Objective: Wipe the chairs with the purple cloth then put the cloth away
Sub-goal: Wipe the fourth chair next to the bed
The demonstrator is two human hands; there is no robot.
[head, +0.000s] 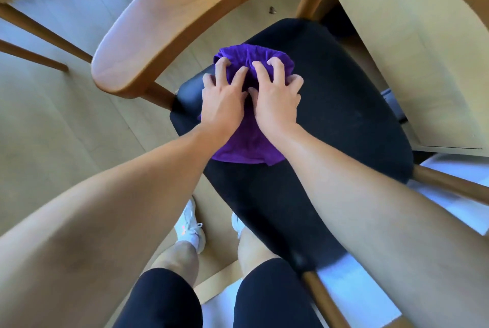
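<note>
Left hand (222, 101) and right hand (277, 101) lie side by side, thumbs nearly touching. The fingers are bent and the fingertips dig into the bunched soft purple cloth (244, 142), clutching it from above.

The cloth lies on the black upholstered chair seat (349, 105), towards the left rear part. Its near edge is flat and its far edge is gathered into folds under the fingertips.

Recommended technique for this stroke:
- Press down evenly with both palms so that the cloth travels with the hands rather than slipping beneath them.
- Flatten the gathered far edge to widen the contact area.
- Work in overlapping passes across the uncovered right side of the seat.

Beyond the hands, the curved light-brown wooden backrest (172, 18) arches over the seat; include it in the wipe. A pale wooden table (412, 58) stands just beside the chair on the right; avoid knocking it.
</note>
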